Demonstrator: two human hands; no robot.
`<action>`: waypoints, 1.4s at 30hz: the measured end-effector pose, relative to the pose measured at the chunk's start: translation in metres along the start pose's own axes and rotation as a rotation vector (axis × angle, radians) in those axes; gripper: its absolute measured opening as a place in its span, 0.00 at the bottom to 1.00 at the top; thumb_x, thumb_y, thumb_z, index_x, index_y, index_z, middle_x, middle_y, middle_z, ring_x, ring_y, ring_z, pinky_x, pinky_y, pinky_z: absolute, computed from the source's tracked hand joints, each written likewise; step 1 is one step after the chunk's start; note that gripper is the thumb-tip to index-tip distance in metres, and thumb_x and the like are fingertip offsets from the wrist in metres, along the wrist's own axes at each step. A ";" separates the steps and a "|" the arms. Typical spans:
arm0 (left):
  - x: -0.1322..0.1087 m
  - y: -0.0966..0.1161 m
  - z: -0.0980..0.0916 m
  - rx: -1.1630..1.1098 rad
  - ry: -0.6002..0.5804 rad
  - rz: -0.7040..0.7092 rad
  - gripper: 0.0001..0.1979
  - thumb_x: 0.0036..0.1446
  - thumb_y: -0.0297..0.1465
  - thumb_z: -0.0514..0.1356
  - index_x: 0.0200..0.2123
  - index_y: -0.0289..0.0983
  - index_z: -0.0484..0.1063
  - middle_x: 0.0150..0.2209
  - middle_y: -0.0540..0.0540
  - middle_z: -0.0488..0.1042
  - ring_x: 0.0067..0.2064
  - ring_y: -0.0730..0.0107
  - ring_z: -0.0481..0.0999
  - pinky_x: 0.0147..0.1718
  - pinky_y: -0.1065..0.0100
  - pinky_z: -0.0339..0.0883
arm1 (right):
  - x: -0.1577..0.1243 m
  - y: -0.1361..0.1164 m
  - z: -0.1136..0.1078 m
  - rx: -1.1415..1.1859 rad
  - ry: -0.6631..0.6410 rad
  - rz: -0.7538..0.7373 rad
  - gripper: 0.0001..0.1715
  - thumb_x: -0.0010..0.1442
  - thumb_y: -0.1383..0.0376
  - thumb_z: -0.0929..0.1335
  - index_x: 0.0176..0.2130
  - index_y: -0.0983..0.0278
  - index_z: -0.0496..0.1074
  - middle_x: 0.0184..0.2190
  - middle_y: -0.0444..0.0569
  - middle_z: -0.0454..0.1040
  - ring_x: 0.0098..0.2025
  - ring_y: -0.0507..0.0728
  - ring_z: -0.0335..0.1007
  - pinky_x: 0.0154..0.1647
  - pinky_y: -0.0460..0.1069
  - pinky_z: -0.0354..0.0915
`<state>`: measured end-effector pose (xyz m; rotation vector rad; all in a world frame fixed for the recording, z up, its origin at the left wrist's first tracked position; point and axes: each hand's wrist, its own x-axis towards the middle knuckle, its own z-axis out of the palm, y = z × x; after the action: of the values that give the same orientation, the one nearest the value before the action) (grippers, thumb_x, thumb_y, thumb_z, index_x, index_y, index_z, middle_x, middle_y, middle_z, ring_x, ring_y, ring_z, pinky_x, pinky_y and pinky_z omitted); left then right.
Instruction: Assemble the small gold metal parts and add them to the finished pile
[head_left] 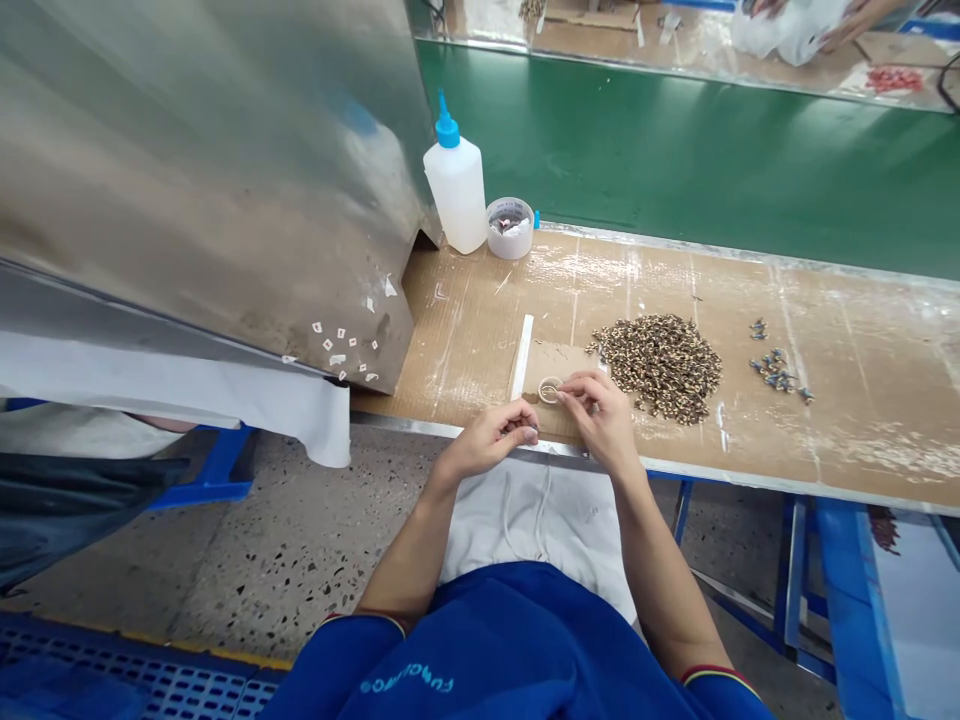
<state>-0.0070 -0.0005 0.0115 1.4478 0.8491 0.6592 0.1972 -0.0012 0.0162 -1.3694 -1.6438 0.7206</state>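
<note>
At the cardboard-covered bench edge, a small round whitish ring or shallow dish (549, 389) lies on a cardboard piece (559, 358). Over its right side reach the pinched thumb and fingertips of my right hand (602, 415); whatever sits between them is too small to name. My left hand (487, 440) is just left of the dish at the bench's front edge, fingers curled and thumb against them. Anything in that pinch is hidden. A white strip (522, 357) lies beyond my left hand. Right of my right hand spreads a heap of small brown-and-gold pieces (660, 365).
A white bottle with a blue nozzle (456, 190) stands at the back, beside a tape roll (510, 230) holding scraps. A large metal housing (225, 180) borders the left. Small bluish pieces (780, 372) lie far right. Behind runs a green belt (675, 160); another person's hands (844, 30) work beyond it.
</note>
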 end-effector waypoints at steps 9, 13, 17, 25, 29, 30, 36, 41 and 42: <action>0.000 0.001 -0.009 -0.110 -0.054 -0.024 0.09 0.62 0.35 0.59 0.34 0.35 0.68 0.30 0.46 0.77 0.30 0.73 0.75 0.31 0.72 0.69 | 0.018 -0.006 0.001 -0.371 -0.003 -0.221 0.09 0.66 0.67 0.69 0.32 0.59 0.77 0.40 0.52 0.76 0.43 0.61 0.69 0.42 0.55 0.66; 0.002 -0.001 -0.008 -0.120 -0.016 -0.029 0.09 0.63 0.35 0.60 0.36 0.34 0.70 0.33 0.43 0.79 0.32 0.71 0.79 0.33 0.71 0.73 | 0.022 -0.010 -0.004 -0.400 -0.127 -0.293 0.11 0.66 0.67 0.69 0.31 0.59 0.76 0.36 0.50 0.76 0.40 0.59 0.68 0.40 0.54 0.65; 0.005 -0.004 -0.007 -0.162 0.008 -0.038 0.10 0.63 0.36 0.60 0.37 0.34 0.69 0.34 0.42 0.80 0.32 0.71 0.80 0.34 0.71 0.75 | 0.022 -0.009 0.000 -0.370 -0.077 -0.286 0.12 0.68 0.68 0.67 0.33 0.59 0.76 0.36 0.49 0.75 0.38 0.58 0.69 0.39 0.52 0.65; 0.008 -0.002 -0.005 -0.106 0.008 -0.068 0.10 0.62 0.37 0.61 0.37 0.34 0.70 0.34 0.43 0.80 0.31 0.72 0.79 0.31 0.73 0.74 | 0.025 -0.011 -0.008 -0.411 -0.186 -0.266 0.12 0.67 0.66 0.68 0.31 0.60 0.76 0.35 0.50 0.76 0.37 0.58 0.70 0.38 0.52 0.65; 0.010 0.001 0.002 -0.038 0.050 -0.081 0.10 0.62 0.37 0.60 0.37 0.35 0.70 0.29 0.47 0.77 0.26 0.75 0.75 0.23 0.75 0.70 | 0.027 -0.016 -0.012 -0.153 -0.145 -0.145 0.12 0.67 0.64 0.67 0.31 0.60 0.75 0.37 0.50 0.78 0.38 0.57 0.74 0.39 0.51 0.69; 0.010 0.001 0.003 -0.036 0.060 -0.079 0.10 0.62 0.37 0.60 0.37 0.35 0.71 0.29 0.47 0.77 0.25 0.75 0.75 0.22 0.76 0.69 | 0.026 -0.017 -0.014 -0.093 -0.116 -0.111 0.12 0.67 0.62 0.68 0.31 0.60 0.75 0.36 0.50 0.79 0.38 0.57 0.75 0.38 0.51 0.69; 0.010 -0.003 0.009 -0.078 0.118 -0.096 0.12 0.61 0.39 0.61 0.38 0.35 0.71 0.31 0.44 0.79 0.28 0.71 0.79 0.21 0.76 0.70 | 0.010 -0.025 -0.023 0.050 0.091 0.075 0.12 0.64 0.56 0.69 0.32 0.60 0.76 0.31 0.49 0.81 0.34 0.57 0.77 0.35 0.51 0.71; 0.011 -0.006 0.010 -0.124 0.118 -0.114 0.13 0.59 0.40 0.62 0.37 0.34 0.71 0.32 0.43 0.81 0.29 0.71 0.80 0.24 0.75 0.72 | -0.004 -0.028 -0.013 0.114 0.100 0.123 0.12 0.63 0.56 0.69 0.32 0.60 0.76 0.29 0.49 0.81 0.32 0.57 0.77 0.33 0.50 0.71; 0.011 -0.005 0.010 -0.129 0.117 -0.118 0.13 0.59 0.39 0.62 0.37 0.34 0.71 0.32 0.43 0.81 0.29 0.71 0.80 0.24 0.75 0.73 | -0.005 -0.029 -0.010 0.119 0.086 0.126 0.11 0.62 0.56 0.69 0.32 0.60 0.76 0.29 0.48 0.81 0.32 0.57 0.77 0.33 0.50 0.71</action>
<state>0.0066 0.0025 0.0048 1.2432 0.9583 0.7019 0.1926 -0.0140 0.0440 -1.4080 -1.4347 0.8078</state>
